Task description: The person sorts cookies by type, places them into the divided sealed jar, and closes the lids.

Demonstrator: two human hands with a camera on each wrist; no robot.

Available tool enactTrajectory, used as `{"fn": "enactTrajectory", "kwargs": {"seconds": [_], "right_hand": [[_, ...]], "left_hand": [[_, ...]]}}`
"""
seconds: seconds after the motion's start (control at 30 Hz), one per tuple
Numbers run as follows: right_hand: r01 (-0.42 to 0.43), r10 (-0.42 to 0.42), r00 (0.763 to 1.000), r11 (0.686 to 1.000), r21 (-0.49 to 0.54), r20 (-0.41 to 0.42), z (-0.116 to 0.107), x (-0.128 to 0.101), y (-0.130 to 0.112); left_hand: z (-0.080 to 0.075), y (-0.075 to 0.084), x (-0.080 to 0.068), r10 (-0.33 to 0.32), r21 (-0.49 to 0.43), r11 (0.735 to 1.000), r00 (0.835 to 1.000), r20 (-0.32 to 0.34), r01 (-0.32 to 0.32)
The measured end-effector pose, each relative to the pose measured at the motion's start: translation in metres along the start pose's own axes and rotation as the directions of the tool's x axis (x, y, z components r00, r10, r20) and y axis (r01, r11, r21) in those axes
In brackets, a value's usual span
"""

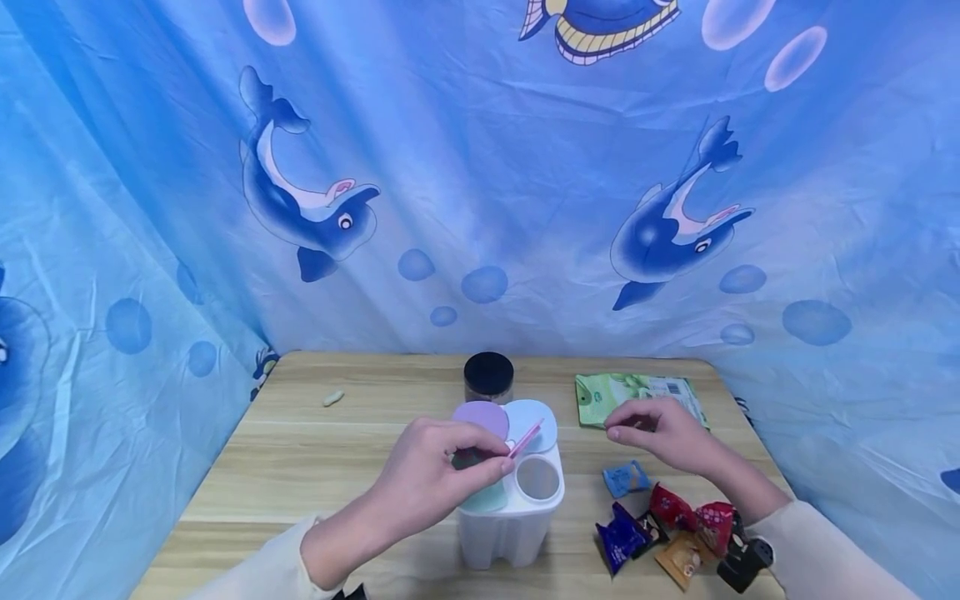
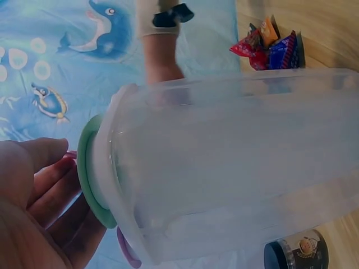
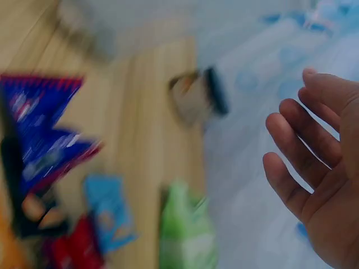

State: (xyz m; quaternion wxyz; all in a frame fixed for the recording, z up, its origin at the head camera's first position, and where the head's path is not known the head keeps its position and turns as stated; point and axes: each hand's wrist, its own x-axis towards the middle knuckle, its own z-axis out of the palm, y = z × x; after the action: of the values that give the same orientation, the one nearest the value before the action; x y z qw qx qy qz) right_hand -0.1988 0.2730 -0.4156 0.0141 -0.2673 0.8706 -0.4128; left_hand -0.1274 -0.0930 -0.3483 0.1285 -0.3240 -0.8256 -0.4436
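- The left hand (image 1: 442, 467), over the top of the white container (image 1: 504, 537), pinches the raised pink lid (image 1: 527, 438) between thumb and fingers.
- The right hand (image 1: 663, 429) hovers to the right of the container, fingers loosely bent and holding nothing; the green bag (image 1: 595, 403) is right by it.
- If the pinch on the lid's thin edge slips, the lid could drop over the uncovered mouth (image 1: 538, 478), at the container's near-right corner.
- Pulling the lid sideways might strain its joint, if it has one, or rock the container, as no hand appears to brace its walls.
- The pink lid shows nearly edge-on, a thin strip slanting from the left fingertips up towards the container's far right.
- The container stands upright, long axis vertical, mouth facing up.
- On its top, the green lid (image 1: 487, 498), purple lid (image 1: 478, 415) and pale blue lid (image 1: 531, 415) lie flat.
- Beyond the container stands a black-lidded jar (image 1: 488, 377); to its right lie wrapped snacks (image 1: 621, 540).
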Motion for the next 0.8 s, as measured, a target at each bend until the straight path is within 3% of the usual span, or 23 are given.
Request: {"fn": "enactTrajectory", "kwargs": {"seconds": [0.37, 0.5, 0.8], "right_hand": [[-0.164, 0.178, 0.971, 0.982, -0.098, 0.157, 0.006, -0.024, 0.08], [-0.225, 0.244, 0.957, 0.965, -0.133, 0.155, 0.012, -0.028, 0.096], [-0.261, 0.286, 0.943, 0.953, -0.152, 0.169, 0.02, -0.03, 0.114]], "left_hand": [[-0.003, 0.005, -0.001, -0.084, -0.035, 0.996, 0.996, 0.033, 0.085], [-0.004, 0.006, -0.002, -0.086, -0.042, 0.995, 0.996, 0.039, 0.087], [-0.005, 0.006, -0.002, -0.047, -0.026, 0.999, 0.998, 0.034, 0.048]]}}
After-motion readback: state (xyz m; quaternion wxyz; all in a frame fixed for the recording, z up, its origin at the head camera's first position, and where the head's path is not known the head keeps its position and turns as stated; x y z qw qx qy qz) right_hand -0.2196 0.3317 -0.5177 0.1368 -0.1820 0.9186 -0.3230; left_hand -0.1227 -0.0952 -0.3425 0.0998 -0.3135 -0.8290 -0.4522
